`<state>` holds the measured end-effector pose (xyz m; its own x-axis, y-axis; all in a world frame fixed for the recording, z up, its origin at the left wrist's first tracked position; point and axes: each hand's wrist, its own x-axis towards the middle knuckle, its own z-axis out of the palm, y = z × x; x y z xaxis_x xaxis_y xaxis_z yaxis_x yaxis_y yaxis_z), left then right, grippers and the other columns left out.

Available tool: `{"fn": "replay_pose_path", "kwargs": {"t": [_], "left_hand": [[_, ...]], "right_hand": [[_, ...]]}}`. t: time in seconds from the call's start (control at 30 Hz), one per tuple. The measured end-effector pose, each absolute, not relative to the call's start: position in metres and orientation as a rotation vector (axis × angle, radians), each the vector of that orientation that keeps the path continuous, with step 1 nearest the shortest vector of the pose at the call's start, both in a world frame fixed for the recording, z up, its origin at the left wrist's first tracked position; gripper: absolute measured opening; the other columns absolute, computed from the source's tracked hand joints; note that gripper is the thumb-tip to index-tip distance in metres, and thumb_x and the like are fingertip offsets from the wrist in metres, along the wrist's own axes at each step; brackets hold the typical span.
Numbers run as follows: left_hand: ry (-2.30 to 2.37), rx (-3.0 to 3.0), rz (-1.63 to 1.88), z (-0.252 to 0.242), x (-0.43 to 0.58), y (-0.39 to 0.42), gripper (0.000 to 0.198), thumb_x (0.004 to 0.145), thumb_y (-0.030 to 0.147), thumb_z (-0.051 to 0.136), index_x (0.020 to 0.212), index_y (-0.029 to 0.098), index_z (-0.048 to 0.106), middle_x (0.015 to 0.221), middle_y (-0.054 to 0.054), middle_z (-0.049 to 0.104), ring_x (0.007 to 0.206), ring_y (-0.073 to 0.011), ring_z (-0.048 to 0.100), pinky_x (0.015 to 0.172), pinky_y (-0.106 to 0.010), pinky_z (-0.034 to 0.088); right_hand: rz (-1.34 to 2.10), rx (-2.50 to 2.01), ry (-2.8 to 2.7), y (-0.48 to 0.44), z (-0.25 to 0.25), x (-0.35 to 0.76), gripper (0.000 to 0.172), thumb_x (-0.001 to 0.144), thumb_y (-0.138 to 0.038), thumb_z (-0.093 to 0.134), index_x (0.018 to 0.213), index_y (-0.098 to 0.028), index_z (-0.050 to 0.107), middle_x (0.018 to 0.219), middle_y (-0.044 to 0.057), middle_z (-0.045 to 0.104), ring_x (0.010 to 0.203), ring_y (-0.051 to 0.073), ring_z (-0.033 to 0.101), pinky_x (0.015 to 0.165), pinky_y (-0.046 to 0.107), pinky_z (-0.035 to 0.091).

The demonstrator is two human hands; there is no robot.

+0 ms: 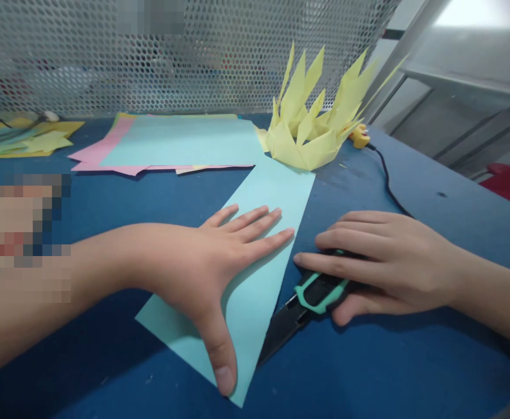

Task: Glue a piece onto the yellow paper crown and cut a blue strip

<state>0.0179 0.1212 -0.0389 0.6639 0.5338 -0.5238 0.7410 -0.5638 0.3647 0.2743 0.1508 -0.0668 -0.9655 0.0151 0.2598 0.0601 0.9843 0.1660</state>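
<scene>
Blue tabletop [412, 361] ran back to a perforated metal screen [237, 58]. Near the front lay a pale blue paper strip [255, 291], pinned by the left hand [211, 267], its fingers flat and slightly apart. The right hand [386, 262] was clamped on a knife [311, 294], forefinger along its back and blade at the strip's right edge. A clean cut likely needed firm, even pressure, with the thumb kept left of the blade.

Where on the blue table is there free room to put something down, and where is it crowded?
The table is bare at the front below the right hand, between the left hand and the paper stack, and right of the cable. It is crowded in the centre, with strip and knife, and at the back by the yellow folds.
</scene>
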Motion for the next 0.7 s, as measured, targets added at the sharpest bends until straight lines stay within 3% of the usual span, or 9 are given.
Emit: {"fn": "replay_pose_path", "kwargs": {"t": [0.33, 0.7], "left_hand": [[0.957, 2.312, -0.544, -0.037, 0.019, 0.122, 0.139, 0.051, 0.076, 0.071, 0.143, 0.033, -0.025, 0.147, 0.012, -0.037, 0.14, -0.0359, -0.025, 0.109, -0.06, -0.015], [0.983, 2.3, -0.512, -0.041, 0.018, 0.122, 0.14, 0.047, 0.078, 0.07, 0.145, 0.035, -0.02, 0.149, 0.012, -0.035, 0.141, -0.0399, -0.022, 0.11, -0.061, -0.012]], "right_hand": [[-0.208, -0.062, -2.881, 0.14, -0.067, 0.265, 0.05, 0.097, -0.054, 0.031, 0.117, -0.013, 0.052, 0.086, 0.008, 0.062, 0.073, 0.018, 0.058, 0.065, 0.033, 0.044], [-0.176, -0.057, -2.912, 0.137, -0.067, 0.263, 0.05, 0.097, -0.054, 0.031, 0.116, -0.013, 0.052, 0.086, 0.007, 0.063, 0.073, 0.018, 0.058, 0.065, 0.034, 0.044]]}}
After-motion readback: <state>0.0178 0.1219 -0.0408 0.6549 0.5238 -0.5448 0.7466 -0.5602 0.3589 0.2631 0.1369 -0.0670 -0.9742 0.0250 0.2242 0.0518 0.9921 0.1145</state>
